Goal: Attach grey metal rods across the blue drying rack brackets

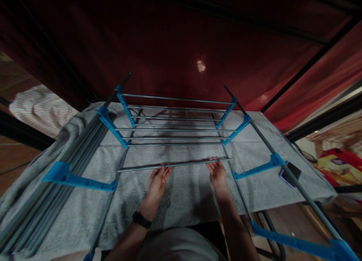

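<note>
A thin grey metal rod (183, 164) lies crosswise in front of me, gripped at two places. My left hand (158, 180) pinches it left of its middle; a dark band circles that wrist. Nearer the rod's right end, my right hand (217, 173) has its fingers closed on it. Around the rod stands a rack frame of grey tubes with blue plastic brackets: a left bracket (82, 181) and a right bracket (258, 167) are closest to the rod's two ends. Beyond my hands, several crossbars (175, 137) span the frame between other blue brackets.
A grey cloth (135, 200) covers the table under the frame. Several loose grey tubes (53, 204) lie at the left. A phone (290, 174) rests by the right tube. A red and yellow package (341, 166) is at far right. A dark red sheet (181, 46) hangs behind.
</note>
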The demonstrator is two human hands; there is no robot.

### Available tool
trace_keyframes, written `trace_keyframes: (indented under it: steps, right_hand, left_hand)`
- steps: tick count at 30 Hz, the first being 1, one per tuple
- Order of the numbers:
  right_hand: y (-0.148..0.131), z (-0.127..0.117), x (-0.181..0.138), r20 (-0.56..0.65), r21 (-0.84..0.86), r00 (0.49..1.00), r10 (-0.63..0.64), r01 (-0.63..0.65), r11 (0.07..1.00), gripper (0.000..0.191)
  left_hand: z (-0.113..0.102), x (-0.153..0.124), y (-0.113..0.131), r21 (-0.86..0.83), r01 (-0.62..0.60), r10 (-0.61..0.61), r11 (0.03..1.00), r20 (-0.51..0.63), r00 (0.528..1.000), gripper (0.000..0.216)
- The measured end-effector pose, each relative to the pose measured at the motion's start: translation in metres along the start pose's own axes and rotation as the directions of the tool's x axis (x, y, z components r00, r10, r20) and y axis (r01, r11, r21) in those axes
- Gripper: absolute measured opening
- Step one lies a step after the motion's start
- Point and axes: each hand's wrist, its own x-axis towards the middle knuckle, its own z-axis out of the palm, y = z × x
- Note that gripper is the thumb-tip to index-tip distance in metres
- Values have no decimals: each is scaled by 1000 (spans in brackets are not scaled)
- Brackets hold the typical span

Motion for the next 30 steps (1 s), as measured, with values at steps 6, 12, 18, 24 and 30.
trace_keyframes:
  steps: [6, 12, 18, 24, 30]
  right_hand:
    - [-20, -15, 17, -61, -12, 998, -16, 15, 1000, 22]
    - [-23, -19, 23, -50, -17, 998, -24, 23, 1000, 29]
    - [-27, -16, 24, -88, 36, 996, -4, 7, 999, 29]
    - [-31, -14, 22, -108, 93, 993, 40, -29, 995, 30]
    - [-28, -21, 23, -32, 15, 998, -45, 45, 999, 37]
  left_hand:
    - [3, -2, 1, -9, 0, 0, 1000, -20, 1000, 32]
    - [2, 1, -1, -1, -10, 10, 1000, -25, 1000, 32]
    - [2, -2, 0, 16, -22, 22, 1000, -14, 1000, 29]
    - [1, -2, 0, 11, -16, 16, 1000, -5, 1000, 28]
    - [1, 1, 1, 1, 22, -22, 1000, -8, 1000, 29]
